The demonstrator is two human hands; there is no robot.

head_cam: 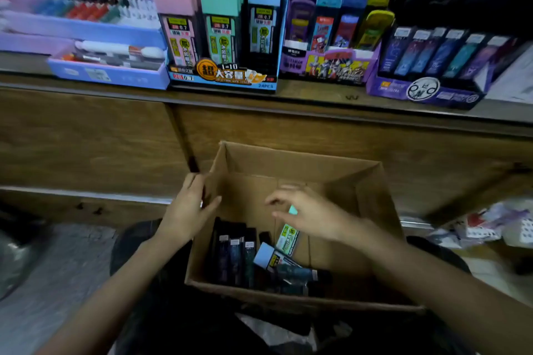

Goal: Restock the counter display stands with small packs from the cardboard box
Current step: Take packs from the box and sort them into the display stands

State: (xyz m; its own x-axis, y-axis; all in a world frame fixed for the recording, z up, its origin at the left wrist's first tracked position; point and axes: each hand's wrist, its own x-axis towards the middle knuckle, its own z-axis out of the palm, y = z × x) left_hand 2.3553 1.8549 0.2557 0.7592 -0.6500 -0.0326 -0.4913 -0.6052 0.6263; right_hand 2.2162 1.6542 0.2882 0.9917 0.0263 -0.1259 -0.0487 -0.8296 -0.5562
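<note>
An open cardboard box (302, 164) sits low in front of a wooden counter. Inside lie several dark packs (235, 253), a blue-capped pack (271, 258) and a green-capped pack (288, 236). My left hand (189, 210) rests on the box's left wall with its fingers around the edge. My right hand (311, 213) hovers over the box, fingers spread, just above the green-capped pack and holding nothing. On the counter stand a blue display stand (225, 78) with pink, green and blue packs, a purple stand (328, 66) and a dark purple stand (424, 89).
A lilac pen display (109, 72) stands at the counter's left. The brown counter front (86, 138) rises behind the box. Loose packaging (490, 225) lies on the floor at right. A dark bag shape (17, 253) sits at the far left.
</note>
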